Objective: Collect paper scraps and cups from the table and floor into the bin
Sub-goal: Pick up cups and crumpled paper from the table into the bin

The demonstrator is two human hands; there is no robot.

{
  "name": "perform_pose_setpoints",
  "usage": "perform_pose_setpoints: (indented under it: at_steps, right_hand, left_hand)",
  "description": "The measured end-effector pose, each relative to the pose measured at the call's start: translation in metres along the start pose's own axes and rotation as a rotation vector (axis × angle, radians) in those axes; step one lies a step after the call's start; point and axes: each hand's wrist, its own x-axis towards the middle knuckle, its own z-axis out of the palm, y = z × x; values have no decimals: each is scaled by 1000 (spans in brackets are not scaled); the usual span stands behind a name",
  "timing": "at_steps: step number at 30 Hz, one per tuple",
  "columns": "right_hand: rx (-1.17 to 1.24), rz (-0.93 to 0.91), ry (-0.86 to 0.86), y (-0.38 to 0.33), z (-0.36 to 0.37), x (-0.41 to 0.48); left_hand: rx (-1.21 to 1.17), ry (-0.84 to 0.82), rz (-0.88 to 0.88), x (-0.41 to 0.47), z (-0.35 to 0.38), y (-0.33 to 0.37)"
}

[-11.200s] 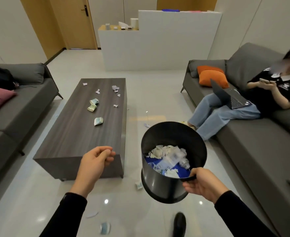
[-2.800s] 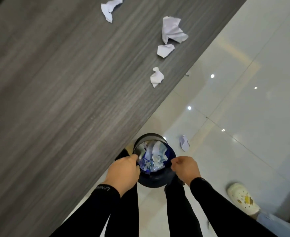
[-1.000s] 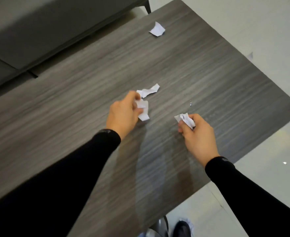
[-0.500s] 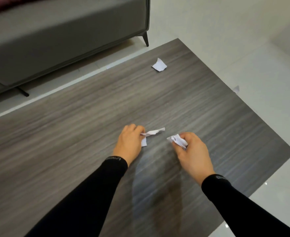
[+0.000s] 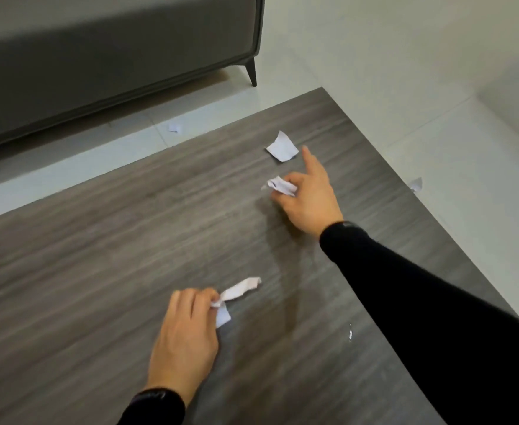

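My left hand (image 5: pixel 184 335) rests low on the dark wooden table (image 5: pixel 83 256), fingers closed on white paper scraps (image 5: pixel 236 294) that stick out to the right. My right hand (image 5: pixel 307 194) is stretched far across the table, holding a crumpled scrap (image 5: pixel 281 186) in its curled fingers while the index finger points out. Just beyond that fingertip lies a loose white scrap (image 5: pixel 282 147) on the table, apart from the finger. The bin and the cups are out of view.
A grey sofa (image 5: pixel 114 56) on thin dark legs stands beyond the table's far edge. Small paper scraps lie on the pale tiled floor, one floor scrap (image 5: pixel 173 127) near the sofa and another floor scrap (image 5: pixel 416 184) off the table's right edge.
My right hand has reached forward across the table with its scrap, index finger now extended near the far loose scrap. My left hand stays put, still holding its scraps. The view has shifted.
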Motion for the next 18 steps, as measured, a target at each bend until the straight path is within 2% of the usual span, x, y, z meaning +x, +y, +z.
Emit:
perform_pose_setpoints:
  at_steps: [4, 6, 8, 13, 18]
  right_hand:
    - [-226, -42, -169, -9, 15, 62]
    - [-261, -36, -137, -15, 22, 74]
    - [-196, -5, -32, -21, 25, 71]
    - [-74, 13, 99, -31, 38, 29]
    - [242, 163, 113, -37, 47, -29]
  left_hand:
    - [-42, 44, 52, 2, 0, 3]
    - [-51, 31, 41, 6, -3, 4]
    - [-38, -4, 24, 7, -5, 3]
    - [-38, -39, -30, 8, -10, 7]
    - [-5, -39, -2, 10, -10, 4]
